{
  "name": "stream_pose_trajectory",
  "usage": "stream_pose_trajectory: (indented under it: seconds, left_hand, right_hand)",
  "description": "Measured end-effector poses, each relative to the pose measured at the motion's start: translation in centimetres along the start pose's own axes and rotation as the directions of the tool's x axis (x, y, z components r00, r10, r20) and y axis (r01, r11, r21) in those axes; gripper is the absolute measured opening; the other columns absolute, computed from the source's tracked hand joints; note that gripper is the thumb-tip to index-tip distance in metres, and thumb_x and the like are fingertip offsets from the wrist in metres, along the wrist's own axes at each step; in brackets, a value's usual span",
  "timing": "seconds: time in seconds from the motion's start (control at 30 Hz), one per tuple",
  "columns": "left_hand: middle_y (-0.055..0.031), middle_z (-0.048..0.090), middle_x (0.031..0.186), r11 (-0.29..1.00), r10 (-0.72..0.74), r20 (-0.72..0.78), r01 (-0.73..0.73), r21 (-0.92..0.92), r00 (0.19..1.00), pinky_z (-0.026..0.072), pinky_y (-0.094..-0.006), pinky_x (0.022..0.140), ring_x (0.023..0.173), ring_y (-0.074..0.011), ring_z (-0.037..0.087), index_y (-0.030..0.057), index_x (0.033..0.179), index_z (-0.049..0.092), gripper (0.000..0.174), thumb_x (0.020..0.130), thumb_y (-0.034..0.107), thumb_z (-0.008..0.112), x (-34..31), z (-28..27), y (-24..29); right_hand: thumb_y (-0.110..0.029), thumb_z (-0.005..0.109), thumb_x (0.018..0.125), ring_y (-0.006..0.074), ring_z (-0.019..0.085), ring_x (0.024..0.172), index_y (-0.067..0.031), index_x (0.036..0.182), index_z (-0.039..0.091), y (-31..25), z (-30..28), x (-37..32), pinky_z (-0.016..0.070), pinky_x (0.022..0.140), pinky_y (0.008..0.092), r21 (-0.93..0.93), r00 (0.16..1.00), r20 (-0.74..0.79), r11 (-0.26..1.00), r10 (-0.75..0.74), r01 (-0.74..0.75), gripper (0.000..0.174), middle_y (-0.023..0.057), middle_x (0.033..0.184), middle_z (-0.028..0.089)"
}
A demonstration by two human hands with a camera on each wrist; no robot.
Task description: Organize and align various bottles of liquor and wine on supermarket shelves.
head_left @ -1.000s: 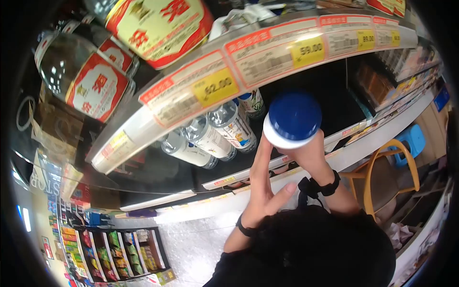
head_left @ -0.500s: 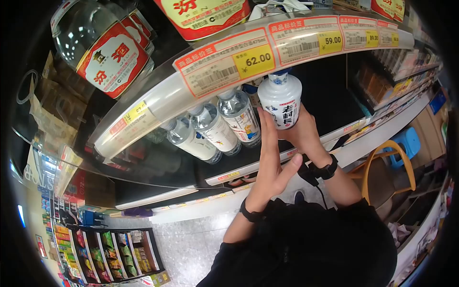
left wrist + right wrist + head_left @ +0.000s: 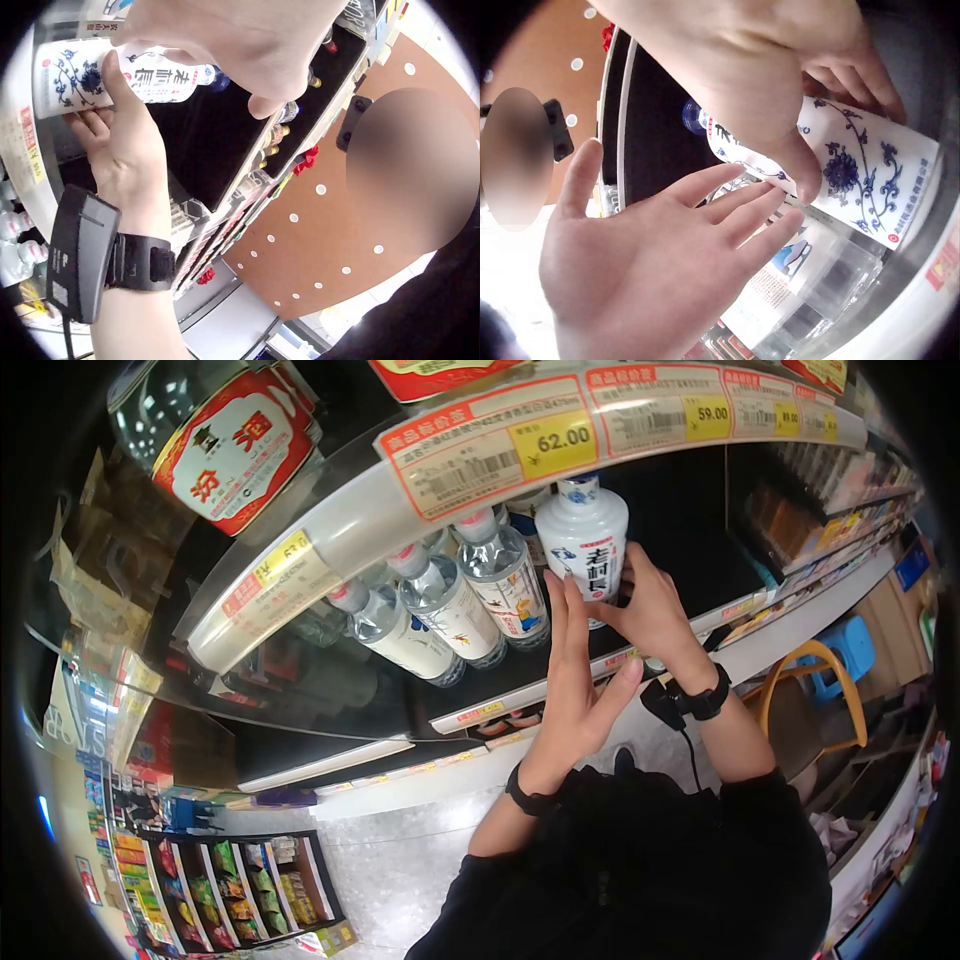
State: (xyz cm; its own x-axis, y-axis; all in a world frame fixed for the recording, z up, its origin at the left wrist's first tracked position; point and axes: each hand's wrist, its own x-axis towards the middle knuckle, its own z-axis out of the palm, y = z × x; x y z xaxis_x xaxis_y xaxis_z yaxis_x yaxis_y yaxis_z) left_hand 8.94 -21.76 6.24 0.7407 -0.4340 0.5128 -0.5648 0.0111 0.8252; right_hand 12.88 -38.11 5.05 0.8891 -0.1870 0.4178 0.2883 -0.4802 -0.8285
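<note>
A white liquor bottle (image 3: 582, 540) with a blue cap and blue floral print stands upright on the shelf, at the end of a row of clear bottles (image 3: 500, 595). My right hand (image 3: 655, 618) grips its lower body, with the thumb on the near side, as the right wrist view shows. My left hand (image 3: 580, 705) is held flat with straight fingers, its fingertips right at the bottle's side between it and the clear bottles. Its open palm faces the bottle (image 3: 874, 176) in the right wrist view. In the head view the bottle's cap is partly under the price rail.
A curved price rail (image 3: 345, 555) with tags arches over the bottles. On the upper shelf stand large red-labelled bottles (image 3: 240, 455). A wooden chair (image 3: 858, 710) and a blue stool (image 3: 850, 650) are at the right, a snack rack (image 3: 225, 890) at the lower left.
The white bottle has gone from close under the head camera, cap foremost, down and back to the shelf beside the clear bottles. My right hand's grip now shows on its near side.
</note>
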Motion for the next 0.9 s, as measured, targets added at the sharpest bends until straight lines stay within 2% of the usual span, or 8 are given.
stream_pose_trajectory:
  seconds: [0.13, 0.17, 0.3, 0.43, 0.67, 0.73, 0.77, 0.9]
  left_hand:
    - [-0.0286, -0.002, 0.167, 0.995, -0.093, -0.024, 0.094, 0.015, 0.995, 0.0026, -0.0441, 0.124, 0.156, -0.0343, -0.004, -0.0053, 0.159, 0.008, 0.082, 0.104, 0.037, 0.051, 0.3, 0.6, 0.0]
    - [-0.0381, 0.001, 0.162, 0.992, -0.079, -0.030, 0.082, 0.094, 0.996, 0.0184, -0.0484, 0.122, 0.154, -0.0458, 0.008, -0.0049, 0.159, 0.007, 0.087, 0.102, 0.039, 0.057, 0.6, 0.4, -0.6]
    - [-0.0363, 0.002, 0.163, 0.981, -0.189, -0.069, 0.186, -0.059, 0.979, 0.0085, -0.0474, 0.123, 0.155, -0.0422, 0.002, -0.0069, 0.158, 0.009, 0.089, 0.103, 0.048, 0.052, 2.2, 0.2, -1.4]
    - [-0.0344, 0.002, 0.164, 0.983, -0.186, -0.063, 0.185, -0.018, 0.981, 0.0059, -0.0470, 0.124, 0.156, -0.0388, -0.001, -0.0065, 0.159, 0.010, 0.090, 0.102, 0.048, 0.053, 3.7, -0.1, -1.7]
    - [-0.0347, 0.006, 0.164, 0.987, -0.130, -0.139, 0.141, 0.074, 0.982, 0.0066, -0.0458, 0.124, 0.155, -0.0389, 0.003, -0.0120, 0.156, 0.015, 0.090, 0.102, 0.050, 0.052, 5.6, 0.6, -1.1]
    - [-0.0353, 0.008, 0.163, 0.970, -0.228, -0.149, 0.238, 0.048, 0.962, 0.0076, -0.0440, 0.124, 0.155, -0.0392, 0.006, -0.0145, 0.154, 0.018, 0.090, 0.102, 0.051, 0.051, 6.1, 0.7, 1.3]
    - [-0.0359, 0.009, 0.163, 0.959, -0.282, -0.123, 0.275, -0.067, 0.952, 0.0088, -0.0425, 0.124, 0.155, -0.0394, 0.005, -0.0129, 0.155, 0.019, 0.089, 0.103, 0.053, 0.048, 6.8, 0.3, 0.9]
    - [-0.0355, 0.011, 0.163, 0.966, -0.249, -0.175, 0.256, 0.021, 0.953, 0.0115, -0.0418, 0.124, 0.155, -0.0393, 0.007, -0.0110, 0.155, 0.019, 0.088, 0.103, 0.055, 0.046, 7.8, 0.9, -4.0]
  right_hand:
    - [-0.022, 0.089, 0.073, 0.0448, 0.069, 0.099, 0.0055, 0.113, 0.051, -1.2, 0.3, 1.3, 0.0571, 0.079, 0.0472, -0.211, 0.995, 0.065, 0.975, 0.079, -0.064, 0.061, 0.0291, 0.102, 0.069]
    - [-0.022, 0.088, 0.074, 0.0453, 0.068, 0.099, 0.0060, 0.112, 0.051, -1.6, 0.3, 1.7, 0.0571, 0.079, 0.0476, -0.230, 0.994, 0.077, 0.972, 0.078, -0.058, 0.060, 0.0296, 0.102, 0.069]
    - [-0.019, 0.086, 0.076, 0.0468, 0.068, 0.098, 0.0067, 0.111, 0.050, -2.0, 0.9, 2.9, 0.0571, 0.079, 0.0480, -0.253, 0.991, 0.095, 0.965, 0.094, -0.067, 0.057, 0.0308, 0.099, 0.068]
    - [-0.016, 0.084, 0.076, 0.0478, 0.068, 0.095, 0.0075, 0.108, 0.049, -1.1, 1.4, 3.9, 0.0574, 0.077, 0.0486, -0.235, 0.996, 0.082, 0.972, 0.038, -0.018, 0.053, 0.0321, 0.095, 0.068]
    - [-0.012, 0.078, 0.077, 0.0480, 0.069, 0.087, 0.0097, 0.102, 0.047, 1.2, 1.9, 7.1, 0.0577, 0.072, 0.0497, -0.243, 0.985, 0.155, 0.964, -0.072, 0.109, 0.045, 0.0323, 0.086, 0.067]
    - [-0.011, 0.077, 0.078, 0.0486, 0.068, 0.087, 0.0096, 0.101, 0.047, 1.3, 2.0, 7.5, 0.0577, 0.073, 0.0506, -0.294, 0.978, 0.162, 0.940, -0.130, 0.174, 0.043, 0.0332, 0.086, 0.067]
    - [-0.011, 0.077, 0.078, 0.0486, 0.068, 0.087, 0.0096, 0.101, 0.047, 1.5, 2.1, 7.9, 0.0577, 0.073, 0.0506, -0.293, 0.978, 0.162, 0.940, -0.134, 0.177, 0.043, 0.0332, 0.086, 0.067]
    - [-0.013, 0.076, 0.078, 0.0504, 0.067, 0.091, 0.0098, 0.103, 0.046, 1.9, 2.6, 9.0, 0.0579, 0.076, 0.0509, -0.268, 0.978, 0.181, 0.952, -0.102, 0.149, 0.046, 0.0358, 0.088, 0.066]
